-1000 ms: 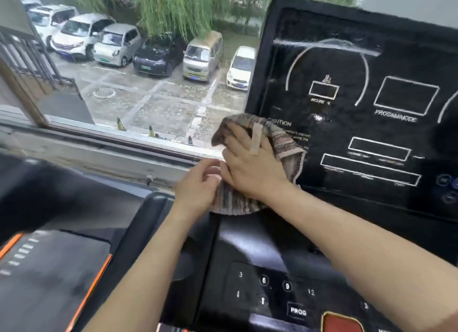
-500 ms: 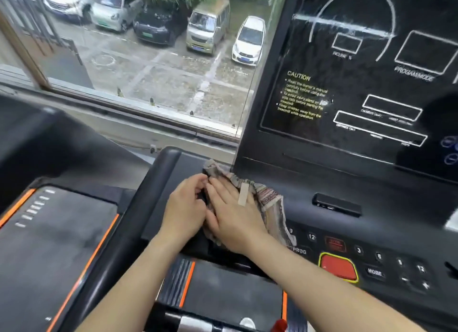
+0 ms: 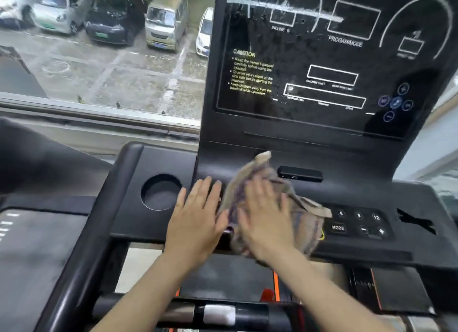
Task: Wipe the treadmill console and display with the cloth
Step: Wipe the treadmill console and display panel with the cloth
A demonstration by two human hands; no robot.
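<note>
A striped brownish cloth [image 3: 306,215] lies bunched on the treadmill's black console [image 3: 406,205], over the middle of the button panel. My right hand [image 3: 266,220] presses flat on the cloth with straight, spread fingers; it is motion-blurred. My left hand [image 3: 198,215] lies flat on the console just left of the cloth, fingers straight, its edge close to the cloth. The upright dark display [image 3: 322,59] stands behind, streaked and smeared near its top.
A round cup holder [image 3: 161,192] sits left of my left hand. A small black slot [image 3: 300,174] lies behind the cloth. MODE and number buttons [image 3: 357,223] show to the right. A handlebar [image 3: 223,312] crosses below; a window [image 3: 99,59] overlooks parked cars.
The cloth and both hands came down from the display's lower left onto the console, then slid right across the button panel. My fingers went from gathered on the cloth to flat.
</note>
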